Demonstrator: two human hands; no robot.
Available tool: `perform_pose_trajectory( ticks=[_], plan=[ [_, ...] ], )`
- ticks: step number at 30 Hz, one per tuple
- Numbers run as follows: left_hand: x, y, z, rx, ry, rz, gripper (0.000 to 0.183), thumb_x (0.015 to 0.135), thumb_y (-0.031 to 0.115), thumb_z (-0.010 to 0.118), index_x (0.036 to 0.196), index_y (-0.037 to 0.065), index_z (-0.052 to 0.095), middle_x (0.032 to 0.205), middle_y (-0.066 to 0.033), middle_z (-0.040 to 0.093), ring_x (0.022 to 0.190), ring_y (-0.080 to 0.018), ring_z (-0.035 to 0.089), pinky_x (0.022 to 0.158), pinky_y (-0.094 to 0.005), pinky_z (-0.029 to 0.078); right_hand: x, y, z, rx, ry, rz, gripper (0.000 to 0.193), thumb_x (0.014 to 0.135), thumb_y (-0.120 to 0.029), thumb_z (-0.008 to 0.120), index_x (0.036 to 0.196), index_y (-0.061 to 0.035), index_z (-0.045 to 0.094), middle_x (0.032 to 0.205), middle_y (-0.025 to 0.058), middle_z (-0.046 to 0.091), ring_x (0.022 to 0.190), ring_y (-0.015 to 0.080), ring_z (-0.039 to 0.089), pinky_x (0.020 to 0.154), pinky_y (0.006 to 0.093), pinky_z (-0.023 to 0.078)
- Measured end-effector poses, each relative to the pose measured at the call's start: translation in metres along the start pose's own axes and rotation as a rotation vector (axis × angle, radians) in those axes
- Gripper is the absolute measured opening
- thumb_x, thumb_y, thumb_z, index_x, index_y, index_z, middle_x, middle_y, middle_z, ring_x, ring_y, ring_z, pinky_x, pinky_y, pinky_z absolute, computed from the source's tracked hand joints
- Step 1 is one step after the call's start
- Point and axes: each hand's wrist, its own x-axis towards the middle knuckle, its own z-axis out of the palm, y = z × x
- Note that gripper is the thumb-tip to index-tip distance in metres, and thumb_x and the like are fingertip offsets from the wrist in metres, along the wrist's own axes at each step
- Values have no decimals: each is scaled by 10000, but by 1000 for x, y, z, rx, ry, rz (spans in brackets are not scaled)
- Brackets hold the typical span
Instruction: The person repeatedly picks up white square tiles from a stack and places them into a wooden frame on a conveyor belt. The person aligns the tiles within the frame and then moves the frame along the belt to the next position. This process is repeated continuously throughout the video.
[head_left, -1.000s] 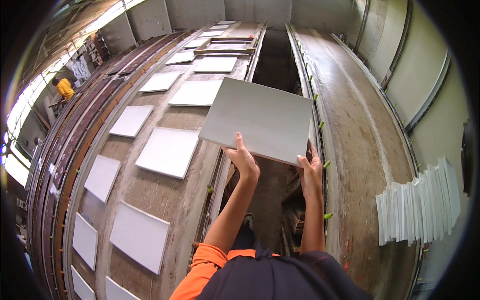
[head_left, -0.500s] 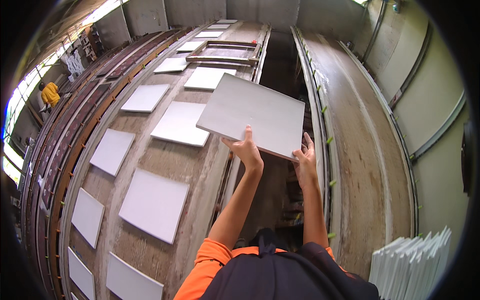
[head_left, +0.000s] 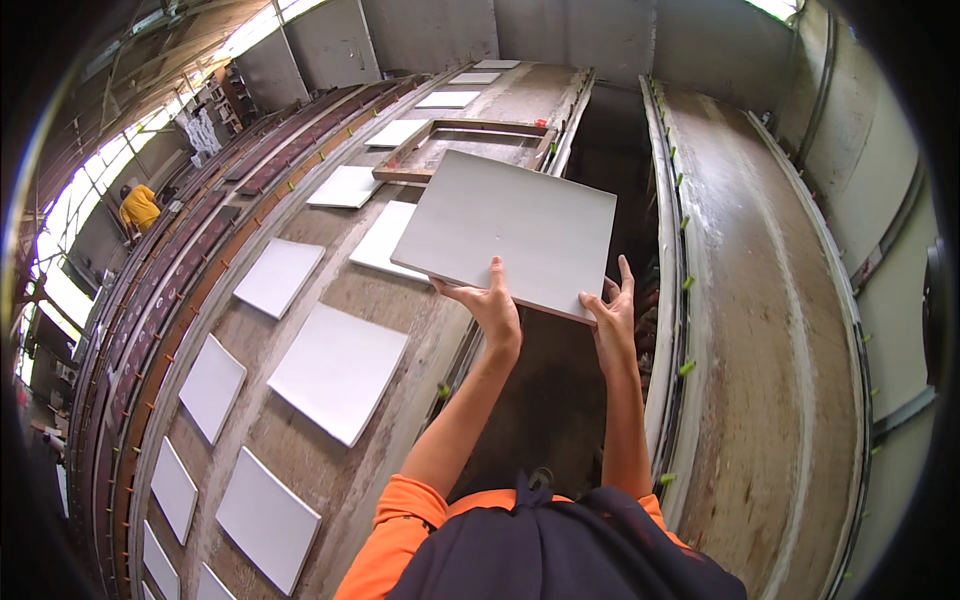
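Tabletop (head_left: 330,280) (scuffed, brown), white panels (head_left: 338,372), one held panel (head_left: 515,230), grey wall (head_left: 428,35) beyond

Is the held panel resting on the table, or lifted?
Lifted: the left hand and right hand hold the white panel, partly over the aisle.

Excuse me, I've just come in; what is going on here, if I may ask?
A person is holding up a pale panel in both bare hands. The left hand grips its near edge, thumb on top; the right hand is at its near right corner. More white panels lie in rows on the left table, with a frame farther along it. The right table runs across the aisle, and someone in yellow is off to the far left.
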Motion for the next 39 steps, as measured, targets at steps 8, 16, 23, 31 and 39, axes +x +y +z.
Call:
perform_pose_trajectory(
  ticks=[8,16,23,31,39],
  plan=[
    [83,-83,95,66,-176,-109,907,762,-35,602,1374,34,-64,1384,-214,108,1283,-274,187,1066,-363,173,157,29,-41,73,65,35,876,769,28,596,1414,-88,15,1274,247,341,1003,251,549,809,331,493],
    [197,-190,169,176,-285,39,883,749,-19,592,1369,33,-35,1354,-180,169,1233,-234,260,1050,-337,209,346,92,-36,90,165,39,741,771,5,594,1372,-73,166,1202,148,417,987,205,517,788,325,463],
    [294,-253,213,311,11,-112,906,729,30,613,1338,-56,-52,1375,-256,87,1285,-313,171,1088,-371,128,500,126,15,91,23,101,708,764,-3,605,1350,-35,210,1065,99,475,852,128,521,647,231,432],
    [385,-295,211,344,148,-62,920,722,24,602,1364,56,-57,1370,-225,118,1263,-313,234,1059,-420,267,662,176,75,-135,-492,212,498,797,-20,585,1267,-21,422,994,62,566,851,128,555,731,247,469],
    [415,-319,214,335,343,-291,926,769,83,606,1422,129,-49,1392,-161,239,1278,-238,295,1030,-369,324,779,233,131,-346,-1295,299,512,809,-112,589,1268,39,422,1002,136,605,871,152,575,752,260,463]
  ],
)
